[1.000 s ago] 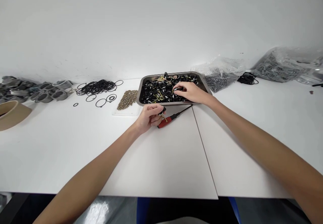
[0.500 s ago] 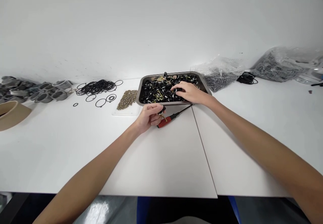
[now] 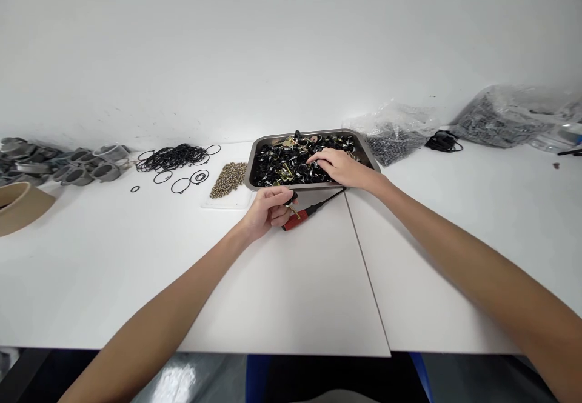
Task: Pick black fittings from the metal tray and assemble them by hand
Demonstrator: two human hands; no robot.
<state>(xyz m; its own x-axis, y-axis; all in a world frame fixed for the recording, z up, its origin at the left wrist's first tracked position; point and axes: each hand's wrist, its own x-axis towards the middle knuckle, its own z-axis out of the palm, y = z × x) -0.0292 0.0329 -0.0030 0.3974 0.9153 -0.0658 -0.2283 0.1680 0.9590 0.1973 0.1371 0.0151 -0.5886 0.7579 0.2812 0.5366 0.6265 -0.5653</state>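
Between the thumb and fingers of my left hand (image 3: pixel 268 209) is a small black-capped part (image 3: pixel 293 200) with a thin brass stem pointing down. That hand is just in front of the metal tray (image 3: pixel 313 186), above a red-handled screwdriver (image 3: pixel 297 219) on the table. My right hand (image 3: pixel 339 165) reaches over the tray's right side, fingers stretched and slightly apart. Its fingertips touch the heap of black and brass parts (image 3: pixel 282 163), and nothing shows gripped in them.
Left of the tray, small brass pieces (image 3: pixel 228 180) lie on a white lid. Farther left are black rubber rings (image 3: pixel 175 157), grey ring-shaped castings (image 3: pixel 77 174) and a tape roll (image 3: pixel 27 209). Clear bags of small grey parts (image 3: pixel 393 139) and black bands (image 3: pixel 443 141) lie right.
My right hand's fingers have shifted slightly among the parts in the tray. My left hand keeps the black-capped part in almost the same place.
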